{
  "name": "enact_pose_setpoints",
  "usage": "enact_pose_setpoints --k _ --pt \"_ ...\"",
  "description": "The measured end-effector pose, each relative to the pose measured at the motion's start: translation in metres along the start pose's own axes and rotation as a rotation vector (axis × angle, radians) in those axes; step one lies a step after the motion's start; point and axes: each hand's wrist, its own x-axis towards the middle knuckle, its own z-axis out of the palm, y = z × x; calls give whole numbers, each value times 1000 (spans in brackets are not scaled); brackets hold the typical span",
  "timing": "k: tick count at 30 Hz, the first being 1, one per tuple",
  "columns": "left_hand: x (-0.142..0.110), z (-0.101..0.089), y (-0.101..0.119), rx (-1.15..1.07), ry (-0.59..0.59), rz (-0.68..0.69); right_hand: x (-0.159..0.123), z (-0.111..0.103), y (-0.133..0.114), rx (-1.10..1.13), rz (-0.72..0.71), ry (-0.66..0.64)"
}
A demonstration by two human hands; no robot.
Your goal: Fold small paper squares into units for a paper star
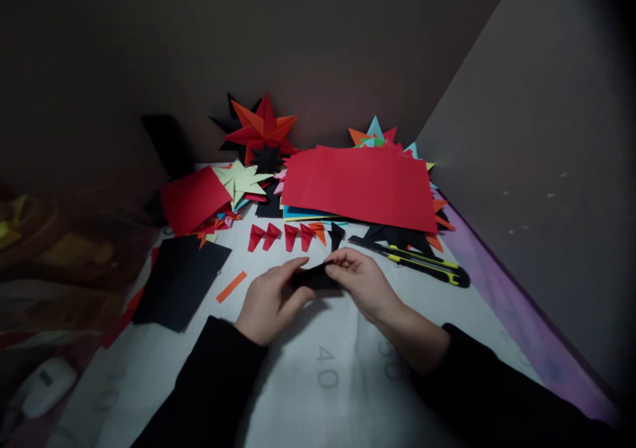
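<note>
A small piece of black paper [318, 278], which looks folded, is held between both hands just above the white sheet. My left hand [271, 301] is closed round its left end, with thumb and forefinger at its edges. At the upper right edge, the thumb and forefinger of my right hand [368, 287] pinch the paper. Just beyond my fingers are several small folded red pieces [291, 237] in a row, then a folded orange piece [318, 232] and a folded black piece [336, 236]. My palms hide part of the held paper.
A utility knife [422, 262] lies right of my right hand. Red paper sheets [358, 186] are stacked at the back, near paper stars [263, 126]. On the left are black sheets [181, 282], an orange strip [231, 287] and a white device [50, 387]. A wall rises at right.
</note>
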Motion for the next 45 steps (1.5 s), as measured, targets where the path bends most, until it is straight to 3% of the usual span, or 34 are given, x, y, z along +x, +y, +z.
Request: enact_pose_setpoints --k 6,10,13,16,19,22,26,29,32,36,40,45 --pt "1 5 3 -301 -80 -229 -2 -1 1 -216 -172 12" --pt "3 3 7 -402 39 -406 -10 -2 -5 -602 -630 78" --pt "1 2 8 -494 86 -525 -18 2 -10 -909 -934 -154" --pt "-4 0 4 -599 16 -592 -22 11 -10 -1136 -1009 -317" --pt "-14 -6 -4 -529 -94 -554 -18 17 -5 -1216 -1051 -382" --pt "-23 -13 -13 -161 -79 -319 -11 16 -2 -1233 -1111 -434" --pt "-28 -17 -16 393 33 84 -5 7 0 -1232 -1087 -568" --pt "-29 -18 -17 531 -58 355 -1 1 1 -1196 -1053 -621" --pt "-33 -17 -19 589 -162 515 3 -2 3 -1179 -1025 -626" --pt "-43 -15 -16 693 -209 574 8 -1 3 -1065 -909 -626" --pt "-51 -14 -6 760 -246 534 13 0 0 -940 -788 -589" --pt "-54 -11 5 833 -217 484 14 3 -6 -962 -605 -552"
